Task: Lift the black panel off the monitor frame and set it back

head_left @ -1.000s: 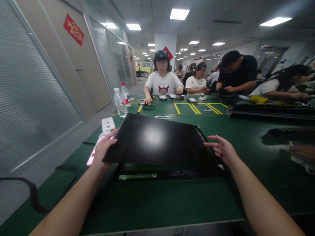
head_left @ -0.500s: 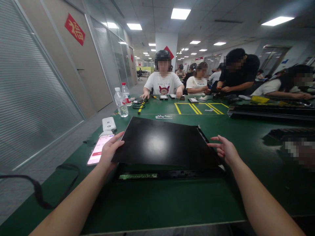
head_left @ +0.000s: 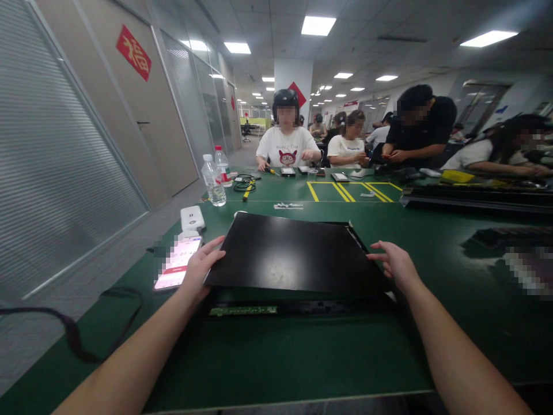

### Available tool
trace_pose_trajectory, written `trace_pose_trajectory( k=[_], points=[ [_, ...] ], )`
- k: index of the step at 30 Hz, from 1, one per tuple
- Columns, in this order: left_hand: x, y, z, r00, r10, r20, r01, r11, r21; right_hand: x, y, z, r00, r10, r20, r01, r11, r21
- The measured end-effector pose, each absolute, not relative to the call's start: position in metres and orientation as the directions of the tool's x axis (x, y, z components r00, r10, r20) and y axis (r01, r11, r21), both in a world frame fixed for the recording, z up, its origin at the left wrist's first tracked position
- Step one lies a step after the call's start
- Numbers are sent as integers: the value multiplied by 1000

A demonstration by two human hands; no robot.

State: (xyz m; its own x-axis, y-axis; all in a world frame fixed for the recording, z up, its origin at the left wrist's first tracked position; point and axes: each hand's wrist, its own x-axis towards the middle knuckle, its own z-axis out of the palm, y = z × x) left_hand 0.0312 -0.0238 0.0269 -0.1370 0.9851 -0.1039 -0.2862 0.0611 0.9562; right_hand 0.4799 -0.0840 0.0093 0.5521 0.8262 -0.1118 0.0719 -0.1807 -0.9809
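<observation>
A black, glossy display panel [head_left: 289,253] lies tilted over a dark shallow frame [head_left: 328,308], its left side raised. A green circuit board strip [head_left: 242,310] shows in the frame's near edge, below the panel. Thumb and fingers of my left hand [head_left: 203,265] are closed on the panel's left edge; the fingers beneath are partly hidden. At the right edge is my right hand [head_left: 395,262], its fingers stretched out and their tips touching the edge of the panel or frame. Which of the two they touch, I cannot tell.
On the green table [head_left: 285,363], a lit phone [head_left: 177,268] and a white device [head_left: 192,218] lie left. Beyond stand two bottles [head_left: 213,181] beside a coiled cable [head_left: 244,183]. Long dark parts [head_left: 475,199] lie at right. A co-worker [head_left: 287,141] sits opposite.
The panel's left side has come down and shifted slightly right, with my left hand moving along. My right hand stays at the right edge. The co-worker opposite has moved both hands.
</observation>
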Motion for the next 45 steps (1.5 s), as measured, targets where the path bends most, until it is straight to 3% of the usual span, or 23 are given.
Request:
trace_pose_trajectory(
  k=[6,11,16,24,30,45],
  points=[
    [33,-25,30,-113,984,-138,-252,106,962,484,-84,4,549,835,-40,230,-197,-953],
    [32,-23,29,-95,984,-152,-234,126,964,489,-84,-3,522,850,70,474,-221,-852],
    [31,-23,28,-90,986,-138,-215,116,970,490,-83,-6,473,871,132,593,-204,-779],
    [30,-20,24,-35,989,-144,-221,133,966,485,-86,1,471,872,132,672,-258,-694],
    [25,-17,20,-15,989,-145,-192,140,971,483,-85,0,436,872,220,757,-224,-614],
    [25,-16,11,26,991,-134,-251,136,958,489,-84,-1,468,862,195,728,-251,-639]
  ],
)
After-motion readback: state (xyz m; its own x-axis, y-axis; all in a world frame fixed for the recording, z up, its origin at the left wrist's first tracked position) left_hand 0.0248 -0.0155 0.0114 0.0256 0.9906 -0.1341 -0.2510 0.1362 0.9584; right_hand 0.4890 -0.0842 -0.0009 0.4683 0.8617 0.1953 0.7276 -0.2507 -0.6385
